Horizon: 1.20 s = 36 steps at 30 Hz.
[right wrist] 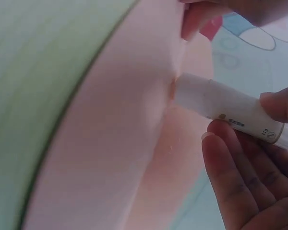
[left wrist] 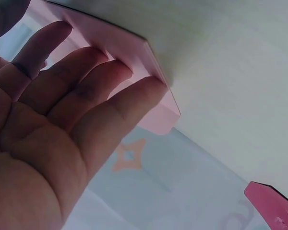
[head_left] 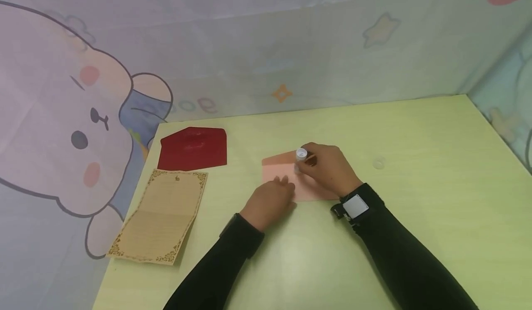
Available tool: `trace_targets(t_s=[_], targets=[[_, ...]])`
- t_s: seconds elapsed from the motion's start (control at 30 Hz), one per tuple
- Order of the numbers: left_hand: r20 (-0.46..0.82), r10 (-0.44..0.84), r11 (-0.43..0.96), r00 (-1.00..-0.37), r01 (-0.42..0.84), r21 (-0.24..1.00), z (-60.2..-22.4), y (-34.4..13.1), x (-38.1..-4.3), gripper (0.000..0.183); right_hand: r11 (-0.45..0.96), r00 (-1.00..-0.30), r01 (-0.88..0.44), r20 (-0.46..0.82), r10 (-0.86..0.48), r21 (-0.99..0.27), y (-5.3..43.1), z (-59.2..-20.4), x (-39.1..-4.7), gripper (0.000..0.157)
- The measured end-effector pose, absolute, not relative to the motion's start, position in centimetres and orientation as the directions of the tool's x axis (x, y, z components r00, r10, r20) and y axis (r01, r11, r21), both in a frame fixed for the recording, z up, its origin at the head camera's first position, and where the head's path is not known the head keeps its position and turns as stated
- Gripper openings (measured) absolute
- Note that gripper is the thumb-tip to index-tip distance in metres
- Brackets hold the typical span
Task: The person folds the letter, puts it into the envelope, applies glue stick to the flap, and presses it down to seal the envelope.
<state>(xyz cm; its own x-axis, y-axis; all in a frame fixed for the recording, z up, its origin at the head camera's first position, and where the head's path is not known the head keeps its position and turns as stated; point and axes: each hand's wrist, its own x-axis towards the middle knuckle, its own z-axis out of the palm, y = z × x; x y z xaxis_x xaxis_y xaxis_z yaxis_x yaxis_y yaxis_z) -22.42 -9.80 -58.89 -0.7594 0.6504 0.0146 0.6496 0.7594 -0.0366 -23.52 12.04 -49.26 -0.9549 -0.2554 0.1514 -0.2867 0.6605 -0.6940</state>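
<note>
A pink envelope (head_left: 311, 191) lies on the table with its flap (right wrist: 175, 153) unfolded away from the person. My right hand (head_left: 328, 169) grips a white glue stick (right wrist: 221, 105) between thumb and fingers, its tip touching the envelope near the flap's fold. On the envelope's left part rest the fingertips of my left hand (head_left: 270, 203), the fingers only slightly bent. In the left wrist view those fingers (left wrist: 120, 103) press against the pink paper and hold nothing between them.
A red envelope (head_left: 193, 149) with an unfolded flap lies at the back left. Nearer sits a creased tan letter sheet (head_left: 162, 217) with an ornate border, overhanging the table's left edge. A small clear cap (head_left: 378, 162) lies to the right. A printed cloth (head_left: 257, 46) hangs behind.
</note>
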Motion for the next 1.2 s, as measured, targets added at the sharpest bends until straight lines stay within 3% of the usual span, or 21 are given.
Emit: trace_targets(t_s=[0.23, 0.67, 1.2], targets=[[0.033, 0.662, 0.749, -0.749, 0.661, -0.040, -58.8, -10.0, -22.3, 0.028, 0.649, -0.966, -0.257, 0.181, -0.183, -0.716, 13.6, -48.0, -23.5, 0.029], [0.054, 0.675, 0.737, -0.736, 0.675, -0.028, -59.4, -10.0, -22.7, 0.023, 0.662, -0.953, -0.296, 0.162, -0.257, -0.689, 12.0, -49.0, -23.3, 0.021], [0.009, 0.664, 0.748, -0.748, 0.663, -0.019, -59.1, -10.1, -22.8, 0.022, 0.697, -0.974, -0.223, 0.121, -0.193, -0.681, 15.1, -48.6, -24.1, 0.027]])
